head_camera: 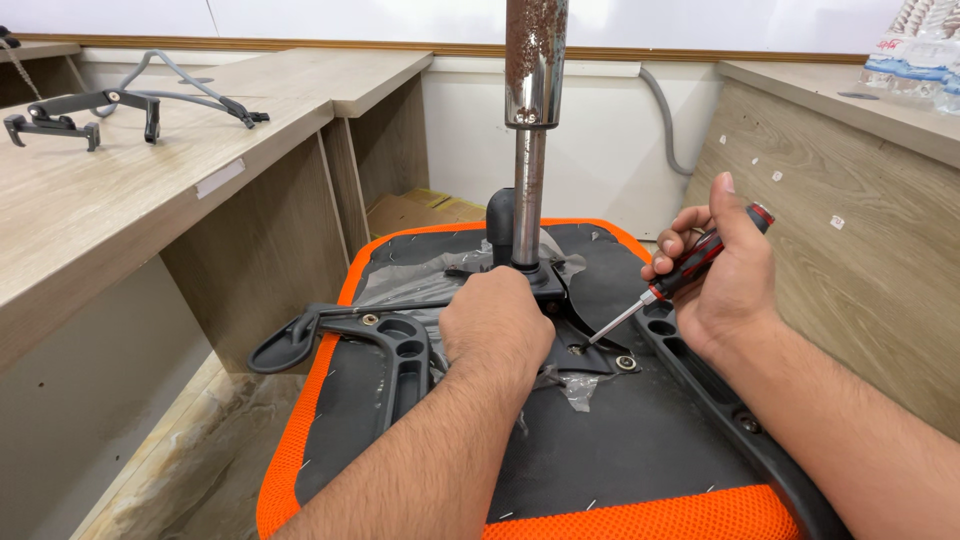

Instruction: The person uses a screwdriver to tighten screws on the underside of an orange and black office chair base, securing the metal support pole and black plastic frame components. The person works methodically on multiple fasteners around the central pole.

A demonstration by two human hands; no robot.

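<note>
An upturned office chair seat [640, 450], black underneath with an orange mesh edge, lies before me. A black metal mechanism plate [590, 350] is on it, with a rusty chrome gas cylinder [531, 120] standing upright from it. My left hand [497, 320] presses down on the mechanism at the cylinder's base. My right hand [722, 270] grips a red and black screwdriver [690, 268], its tip set on a screw in the plate. A black armrest bracket [390, 345] lies on the seat to the left of my left hand.
Wooden desks stand on both sides. On the left desk [120, 190] lie grey and black chair parts [110, 105]. A pack of water bottles [920, 50] sits on the right desk. A grey cable [668, 120] runs down the back wall. Cardboard lies on the floor behind the seat.
</note>
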